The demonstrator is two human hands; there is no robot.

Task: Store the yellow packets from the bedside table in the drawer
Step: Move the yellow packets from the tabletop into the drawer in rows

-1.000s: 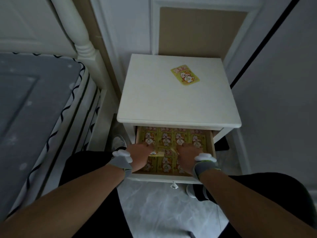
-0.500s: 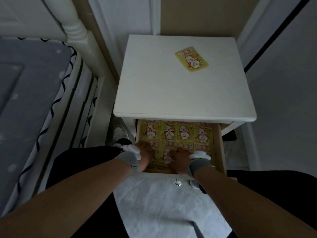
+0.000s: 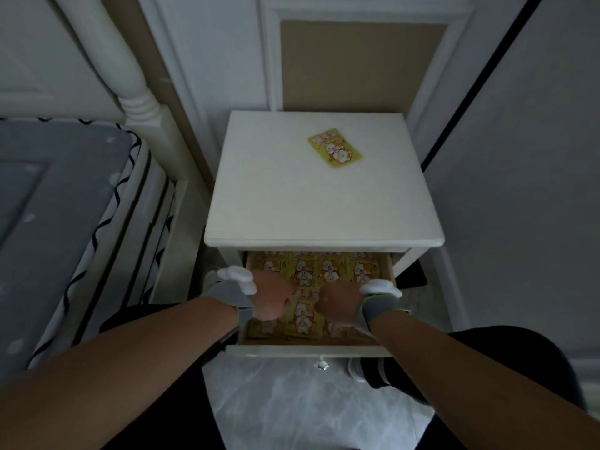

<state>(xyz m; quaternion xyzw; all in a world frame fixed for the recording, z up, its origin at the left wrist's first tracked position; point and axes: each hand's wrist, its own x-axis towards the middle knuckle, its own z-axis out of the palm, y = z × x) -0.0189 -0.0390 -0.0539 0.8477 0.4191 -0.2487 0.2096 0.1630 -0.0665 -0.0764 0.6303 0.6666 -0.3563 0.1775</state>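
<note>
Drawer (image 3: 311, 349) of white bedside table (image 3: 324, 203) observed pulled open, facing the wearer. Interior lined with yellow packets (image 3: 303, 271) bearing a cartoon animal print, laid flat in rows; far row partly tucked under the tabletop edge. One single packet (image 3: 335, 148) remaining on the tabletop, toward the far right corner, lying flat and skewed. Left hand (image 3: 271, 298) and right hand (image 3: 341, 303) both positioned over the open drawer, just beside each other, with one packet showing between them. Both hands curled into loose fists, knuckles up; whether anything was pinched inside either fist, cannot tell. Grey wrist straps with white parts noted on both wrists. Small metal knob (image 3: 320, 365) seen on drawer front. Bed (image 3: 58, 203) with grey cover to the left.
</note>
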